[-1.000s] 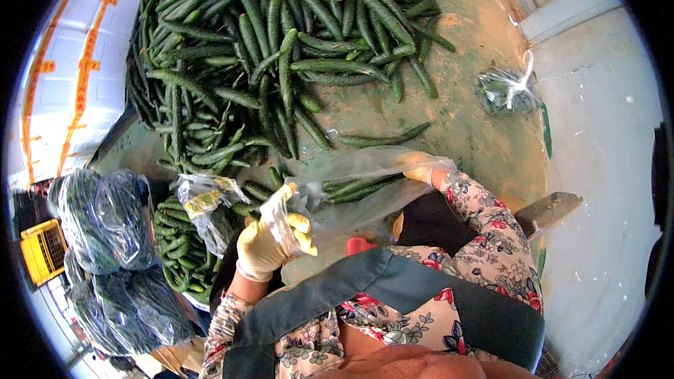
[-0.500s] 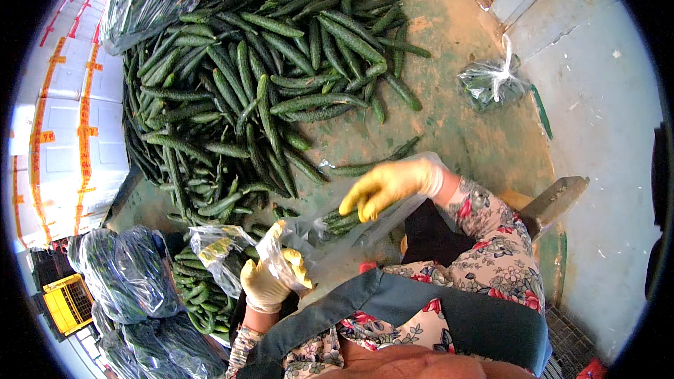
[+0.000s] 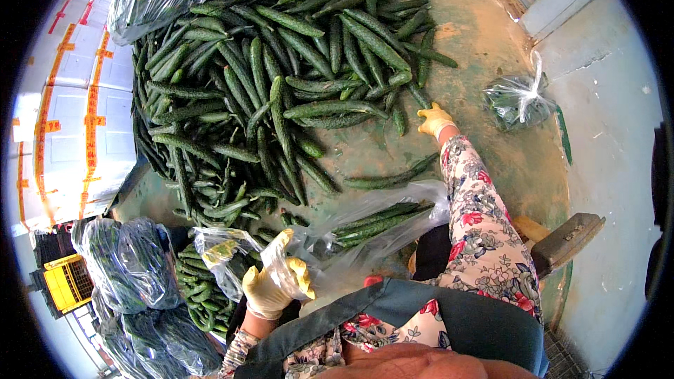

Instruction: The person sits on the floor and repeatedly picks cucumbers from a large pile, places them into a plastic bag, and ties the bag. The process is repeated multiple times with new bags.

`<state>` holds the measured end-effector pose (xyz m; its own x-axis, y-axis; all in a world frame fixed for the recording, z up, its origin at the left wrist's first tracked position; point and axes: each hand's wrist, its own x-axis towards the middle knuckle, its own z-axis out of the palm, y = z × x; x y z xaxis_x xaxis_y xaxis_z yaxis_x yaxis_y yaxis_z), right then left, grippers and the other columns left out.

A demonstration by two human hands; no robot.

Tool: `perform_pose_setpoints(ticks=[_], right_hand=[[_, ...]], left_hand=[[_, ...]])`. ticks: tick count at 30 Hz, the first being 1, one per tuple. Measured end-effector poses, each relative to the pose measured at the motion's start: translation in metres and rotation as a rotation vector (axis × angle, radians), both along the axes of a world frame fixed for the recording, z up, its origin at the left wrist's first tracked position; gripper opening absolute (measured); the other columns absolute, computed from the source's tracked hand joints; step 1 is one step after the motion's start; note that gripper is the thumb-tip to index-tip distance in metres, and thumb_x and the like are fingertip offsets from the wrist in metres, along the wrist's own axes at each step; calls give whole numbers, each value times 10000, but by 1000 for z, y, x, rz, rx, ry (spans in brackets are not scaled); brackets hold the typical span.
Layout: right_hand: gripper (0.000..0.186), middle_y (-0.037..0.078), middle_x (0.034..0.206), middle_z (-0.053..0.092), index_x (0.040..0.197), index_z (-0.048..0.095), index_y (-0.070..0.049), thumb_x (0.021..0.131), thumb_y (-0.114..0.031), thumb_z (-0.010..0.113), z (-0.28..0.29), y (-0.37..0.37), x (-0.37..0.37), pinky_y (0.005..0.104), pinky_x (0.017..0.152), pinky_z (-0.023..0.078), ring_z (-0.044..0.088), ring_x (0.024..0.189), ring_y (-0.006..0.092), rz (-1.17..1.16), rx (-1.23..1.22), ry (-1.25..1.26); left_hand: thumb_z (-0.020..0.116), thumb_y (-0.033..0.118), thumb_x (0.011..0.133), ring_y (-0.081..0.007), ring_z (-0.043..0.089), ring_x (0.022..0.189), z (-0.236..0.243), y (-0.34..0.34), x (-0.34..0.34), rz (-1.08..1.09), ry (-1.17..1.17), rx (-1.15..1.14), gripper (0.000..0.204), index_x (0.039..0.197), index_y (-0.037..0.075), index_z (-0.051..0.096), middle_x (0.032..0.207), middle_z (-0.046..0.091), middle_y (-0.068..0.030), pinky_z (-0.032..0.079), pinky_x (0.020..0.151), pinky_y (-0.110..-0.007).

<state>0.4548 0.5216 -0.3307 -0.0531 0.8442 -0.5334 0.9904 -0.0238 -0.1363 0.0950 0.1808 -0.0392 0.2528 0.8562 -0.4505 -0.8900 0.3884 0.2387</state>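
Both my hands wear yellowish gloves. My left hand (image 3: 270, 288) is closed on the gathered edge of a clear plastic bag (image 3: 319, 245), which stretches rightward across my lap. Several dark green cucumbers (image 3: 382, 226) lie inside this bag. My right arm reaches out over the floor, and my right hand (image 3: 437, 121) is closed at the near end of a cucumber (image 3: 419, 95) at the right edge of the large cucumber pile (image 3: 260, 91). A lone cucumber (image 3: 390, 179) rests on the floor between the pile and the bag.
Filled plastic bags (image 3: 126, 267) are stacked at the left beside a heap of smaller curved cucumbers (image 3: 200, 284). White taped boxes (image 3: 67, 126) stand along the left. A tied bag (image 3: 516, 102) sits near the right wall (image 3: 618, 189). A yellow crate (image 3: 67, 284) is at the far left.
My right hand has moved from above the bag, out and away to the pile's right edge, and closed on a cucumber end. My left hand keeps its hold on the bag.
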Motion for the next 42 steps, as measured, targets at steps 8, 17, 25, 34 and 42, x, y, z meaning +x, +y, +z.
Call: perform_pose_setpoints(ticks=[8, 17, 25, 34, 42], right_hand=[[315, 41, 1148, 684, 1207, 660, -139, 894, -155, 682, 41, -86, 39, 337, 937, 492, 647, 1055, 227, -185, -110, 859], [598, 195, 1292, 594, 1436, 416, 4, 911, -167, 644, 106, -163, 68, 418, 949, 494, 628, 1057, 300, -710, -521, 1917], [813, 129, 1262, 596, 1535, 250, -27, 882, -215, 695, 158, -154, 51, 383, 944, 485, 605, 1041, 240, -555, -624, 2115], [503, 125, 1115, 643, 1262, 519, -27, 818, -86, 750, 260, -168, -76, 571, 1053, 430, 576, 1204, 318, -83, -1142, 2070], [397, 168, 1221, 648, 1190, 630, -54, 806, -120, 707, 121, -202, -85, 380, 989, 472, 605, 1147, 308, 617, -560, 729]], left_hand=[[675, 520, 806, -431, 648, 965, 3, -8, -5, -31, 55, 52, 986, 1551, 106, 179, 1139, 629, -285, 533, 792, -608], [678, 499, 820, -448, 640, 1007, 11, -23, 3, -46, 9, 109, 975, 1559, 116, 170, 1178, 614, -296, 525, 827, -625], [689, 537, 787, -408, 664, 910, 23, -26, 8, -63, 97, 97, 1043, 1563, 107, 139, 1108, 645, -270, 555, 765, -547], [661, 494, 830, -416, 658, 971, 21, -32, -8, -136, 10, 149, 982, 1573, 152, 117, 1177, 613, -277, 519, 837, -629], [679, 476, 834, -417, 651, 997, 22, -37, -15, -74, -58, 190, 975, 1564, 156, 117, 1211, 604, -272, 521, 846, -616]])
